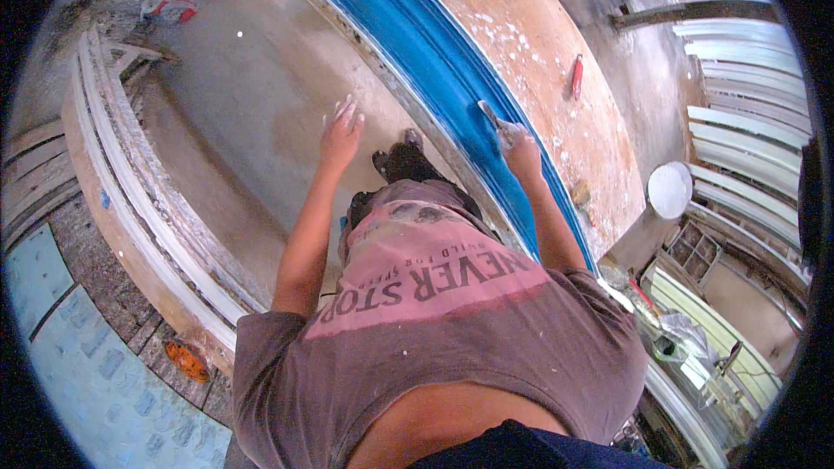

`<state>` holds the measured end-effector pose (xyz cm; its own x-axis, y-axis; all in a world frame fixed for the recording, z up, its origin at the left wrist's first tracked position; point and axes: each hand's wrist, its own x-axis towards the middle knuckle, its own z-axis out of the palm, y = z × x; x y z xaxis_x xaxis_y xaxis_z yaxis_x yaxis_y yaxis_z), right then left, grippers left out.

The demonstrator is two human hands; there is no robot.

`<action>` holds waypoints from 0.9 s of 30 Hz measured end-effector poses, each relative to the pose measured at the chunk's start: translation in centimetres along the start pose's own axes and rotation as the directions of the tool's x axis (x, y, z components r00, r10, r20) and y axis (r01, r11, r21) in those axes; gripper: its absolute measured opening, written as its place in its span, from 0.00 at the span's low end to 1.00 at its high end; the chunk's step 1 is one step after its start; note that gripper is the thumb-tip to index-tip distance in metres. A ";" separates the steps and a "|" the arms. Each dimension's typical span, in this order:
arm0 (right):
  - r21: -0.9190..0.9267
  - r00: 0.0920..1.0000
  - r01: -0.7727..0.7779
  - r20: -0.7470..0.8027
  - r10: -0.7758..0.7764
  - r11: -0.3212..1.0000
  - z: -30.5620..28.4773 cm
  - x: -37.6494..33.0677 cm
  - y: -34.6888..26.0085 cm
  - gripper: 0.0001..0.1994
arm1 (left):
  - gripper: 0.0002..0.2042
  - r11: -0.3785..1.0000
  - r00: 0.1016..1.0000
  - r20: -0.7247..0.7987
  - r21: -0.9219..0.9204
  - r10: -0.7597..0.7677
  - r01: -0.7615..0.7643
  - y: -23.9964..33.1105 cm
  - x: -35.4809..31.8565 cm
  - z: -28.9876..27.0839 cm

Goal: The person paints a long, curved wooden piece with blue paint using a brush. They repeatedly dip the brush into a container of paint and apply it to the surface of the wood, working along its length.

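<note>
My right hand [522,154] is closed on a small scraper [492,115] whose blade rests on a long blue mould strip [408,26] running along a wooden bench. My left hand [340,132] hangs with its fingers spread and dusted white, above the dusty floor and holding nothing. My feet in dark shoes [404,161] stand between the two hands. A pink and brown T-shirt fills the lower middle of the view.
A red-handled tool [577,76] lies on the plaster-speckled bench top [539,52]. A second long bench with white mouldings [130,182] runs on my left. White moulded strips [747,104] are stacked at right, beside a white bucket [670,189].
</note>
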<state>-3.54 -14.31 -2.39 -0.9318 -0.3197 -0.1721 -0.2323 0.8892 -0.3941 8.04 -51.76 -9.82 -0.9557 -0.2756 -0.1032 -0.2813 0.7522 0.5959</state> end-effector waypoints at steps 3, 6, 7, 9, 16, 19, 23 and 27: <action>-0.045 0.995 0.097 0.008 -0.097 0.994 0.2 3.2 -2.6 0.13 | 0.21 0.992 0.994 0.047 -0.074 -0.095 0.099 -2.0 1.3 -2.2; -0.042 0.989 0.147 -0.023 -0.148 0.988 1.6 7.3 -5.0 0.12 | 0.21 0.980 0.993 0.041 -0.166 -0.108 0.113 -2.9 4.2 -4.8; -0.043 0.987 0.156 -0.031 -0.158 0.987 2.2 9.0 -6.0 0.12 | 0.20 0.974 0.994 0.023 -0.198 -0.105 0.108 -3.2 5.3 -5.5; -0.007 0.984 0.176 -0.043 -0.176 0.984 3.3 12.4 -8.4 0.12 | 0.20 0.972 0.995 0.012 -0.215 -0.096 0.096 -3.9 8.1 -6.9; -0.005 0.970 0.228 -0.081 -0.228 0.974 7.2 29.7 -21.6 0.10 | 0.21 0.984 0.999 0.013 -0.174 -0.039 0.041 -7.6 19.4 -12.8; -0.021 0.952 0.287 -0.106 -0.288 0.958 8.8 38.4 -26.6 0.11 | 0.21 0.991 0.995 0.071 -0.111 -0.072 0.080 -9.0 23.4 -14.4; -0.102 0.951 0.308 0.006 -0.309 0.946 6.9 39.7 -31.2 0.11 | 0.19 0.991 0.999 0.027 -0.126 -0.046 0.049 -12.4 27.2 -16.3; -0.161 0.969 0.247 0.057 -0.241 0.956 7.6 36.9 -31.1 0.15 | 0.17 0.980 0.999 -0.009 -0.195 -0.032 0.030 -14.3 31.6 -17.2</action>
<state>-28.55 -56.22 -3.38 -0.8309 -0.5426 -0.1235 -0.4969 0.8234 -0.2741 -16.60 -81.49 -7.94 -0.9453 -0.3050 -0.1153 -0.2875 0.6124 0.7364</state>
